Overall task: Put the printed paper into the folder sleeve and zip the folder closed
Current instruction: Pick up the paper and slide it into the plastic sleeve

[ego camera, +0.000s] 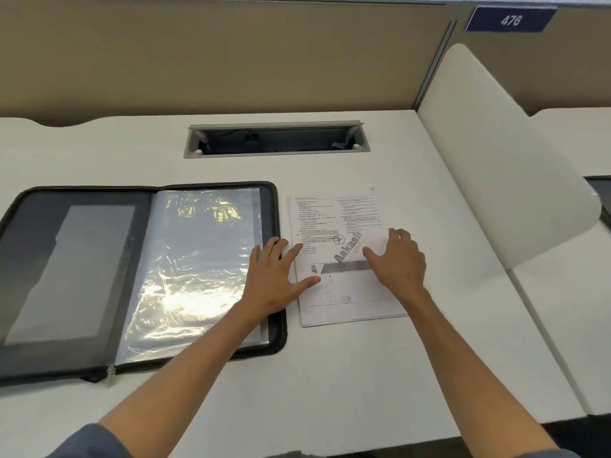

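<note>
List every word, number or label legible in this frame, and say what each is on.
"476": white digits on the blue sign on the partition, top right.
"Aakash": diagonal watermark on the printed paper, between the left hand and the right hand.
The paper's body text is too small to read.

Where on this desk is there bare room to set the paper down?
Bare desk in front of the folder and paper, and a strip between them and the cable tray. Crowded mid-desk: both hands rest there.

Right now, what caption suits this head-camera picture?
Both hands, left and right, rest flat on printed paper beside the open folder.
</note>
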The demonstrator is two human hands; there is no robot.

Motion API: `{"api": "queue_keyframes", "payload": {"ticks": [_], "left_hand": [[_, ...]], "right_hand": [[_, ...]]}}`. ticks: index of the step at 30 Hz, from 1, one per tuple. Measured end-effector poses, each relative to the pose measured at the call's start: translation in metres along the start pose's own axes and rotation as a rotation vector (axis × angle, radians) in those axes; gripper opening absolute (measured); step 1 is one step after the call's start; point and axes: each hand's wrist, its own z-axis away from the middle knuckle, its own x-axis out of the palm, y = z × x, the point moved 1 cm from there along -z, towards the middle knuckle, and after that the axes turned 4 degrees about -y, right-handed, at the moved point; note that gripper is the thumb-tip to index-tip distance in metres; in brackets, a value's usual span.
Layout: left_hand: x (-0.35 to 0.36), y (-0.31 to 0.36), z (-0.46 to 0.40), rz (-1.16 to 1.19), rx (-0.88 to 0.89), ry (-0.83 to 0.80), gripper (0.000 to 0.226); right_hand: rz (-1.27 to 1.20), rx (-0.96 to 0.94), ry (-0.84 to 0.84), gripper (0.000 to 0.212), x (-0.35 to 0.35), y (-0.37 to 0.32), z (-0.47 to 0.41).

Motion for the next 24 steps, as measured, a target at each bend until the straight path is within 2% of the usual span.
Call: {"api": "queue_keyframes", "payload": {"ticks": [3, 7, 15, 21, 24], "left_hand": [[0.001, 0.001, 0.001, -0.045, -0.010, -0.037, 0.092], [0.001, 0.002, -0.001, -0.111, -0.004, -0.037, 0.093], [0.001, 0.003, 0.000, -0.110, -0.016, -0.048, 0.093], [0.002, 0.002, 0.001, -0.121, -0.016, -0.059, 0.095], [0.002, 0.003, 0.001, -0.138, -0.016, -0.065, 0.097]], "right_hand": [[0.044, 0.093, -0.008, 0.071, -0.002, 0.011, 0.003], [0.077, 0.105, -0.059, 0.065, -0.001, 0.014, 0.004], [-0.205, 0.196, -0.147, 0.067, -0.001, 0.010, -0.010], [-0.550, 0.277, -0.202, 0.026, -0.002, 0.016, -0.022], [-0.646, 0.256, -0.190, 0.017, -0.004, 0.016, -0.027]]}}
